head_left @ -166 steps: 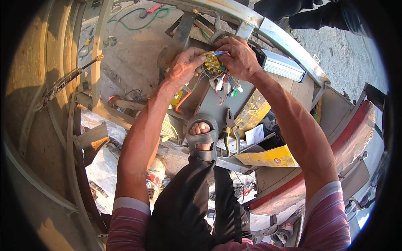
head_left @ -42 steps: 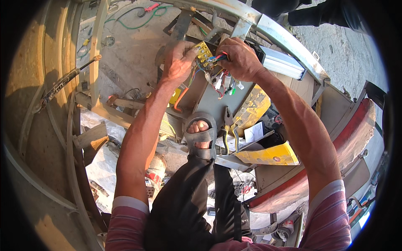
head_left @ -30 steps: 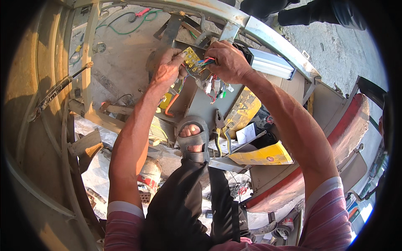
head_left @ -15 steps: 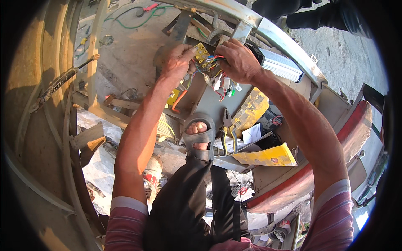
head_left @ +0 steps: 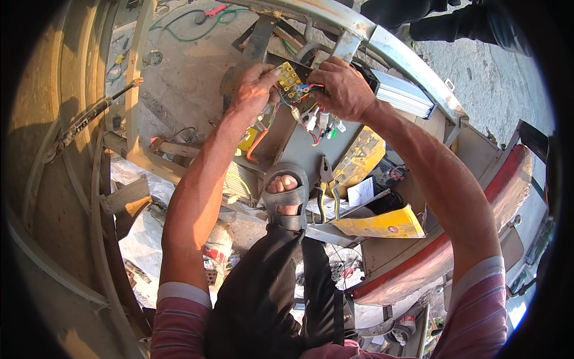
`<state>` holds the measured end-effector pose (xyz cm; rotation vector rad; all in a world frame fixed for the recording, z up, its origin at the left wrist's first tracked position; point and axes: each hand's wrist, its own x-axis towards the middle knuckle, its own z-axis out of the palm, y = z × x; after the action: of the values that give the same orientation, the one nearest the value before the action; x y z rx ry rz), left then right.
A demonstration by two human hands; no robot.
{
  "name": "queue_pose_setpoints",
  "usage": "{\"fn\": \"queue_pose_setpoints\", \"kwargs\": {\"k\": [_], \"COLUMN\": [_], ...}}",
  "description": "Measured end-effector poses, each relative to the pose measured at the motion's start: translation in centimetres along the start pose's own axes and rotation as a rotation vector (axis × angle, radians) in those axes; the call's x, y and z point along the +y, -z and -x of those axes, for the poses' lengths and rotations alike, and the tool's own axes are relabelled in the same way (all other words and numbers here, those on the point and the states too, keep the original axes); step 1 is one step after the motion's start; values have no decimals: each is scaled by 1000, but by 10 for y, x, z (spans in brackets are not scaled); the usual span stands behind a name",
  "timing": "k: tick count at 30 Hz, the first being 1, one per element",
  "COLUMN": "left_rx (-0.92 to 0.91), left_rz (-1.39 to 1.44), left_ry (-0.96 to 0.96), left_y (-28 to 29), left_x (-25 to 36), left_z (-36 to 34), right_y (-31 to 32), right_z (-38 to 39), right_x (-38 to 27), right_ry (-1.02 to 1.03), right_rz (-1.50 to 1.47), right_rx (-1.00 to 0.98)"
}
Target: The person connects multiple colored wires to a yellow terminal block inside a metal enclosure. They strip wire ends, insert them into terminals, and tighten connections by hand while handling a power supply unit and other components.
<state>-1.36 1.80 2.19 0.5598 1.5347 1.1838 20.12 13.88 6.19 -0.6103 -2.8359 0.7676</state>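
Observation:
Pinched at its left edge by my left hand (head_left: 255, 88) is a yellow terminal block (head_left: 289, 74) with rows of metal screws. My right hand (head_left: 344, 88) is closed round a bundle of coloured wires (head_left: 312, 88), whose red and blue ends lie against the block's lower right side. Whether those ends are fastened I cannot tell. White and green plug connectors (head_left: 323, 121) dangle below on thin leads. Under them, my sandalled foot (head_left: 285, 194) rests on a grey metal surface (head_left: 297, 145). Pliers (head_left: 327, 186) with yellow and black handles lie beside it, jaws pointing away.
A finned silver box (head_left: 402, 94) sits right of my right hand, inside a curved metal frame rail (head_left: 412, 66). Yellow cardboard boxes (head_left: 382, 222) lie near the pliers. Upright metal bars (head_left: 134, 78) stand at the left. Another person's dark-clothed legs (head_left: 454, 27) show at far right.
My right hand has shifted very slightly, and the wire ends and hanging connectors have moved a little with it. My left hand keeps its grip on the terminal block.

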Motion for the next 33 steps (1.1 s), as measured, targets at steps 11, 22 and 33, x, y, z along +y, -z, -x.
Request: {"fn": "queue_pose_setpoints", "kwargs": {"k": [11,22,33], "left_rx": [32,3,104], "left_rz": [-232,106,75], "left_ry": [-126,43,7], "left_y": [-8,-1,-2], "left_x": [2,-5,-5], "left_z": [3,1,1], "right_y": [-5,-2,4], "right_z": [0,-3,2], "right_x": [1,3,0], "right_ry": [10,-9,-27], "right_rz": [-6,-68,-47], "right_rx": [31,62,-48]}}
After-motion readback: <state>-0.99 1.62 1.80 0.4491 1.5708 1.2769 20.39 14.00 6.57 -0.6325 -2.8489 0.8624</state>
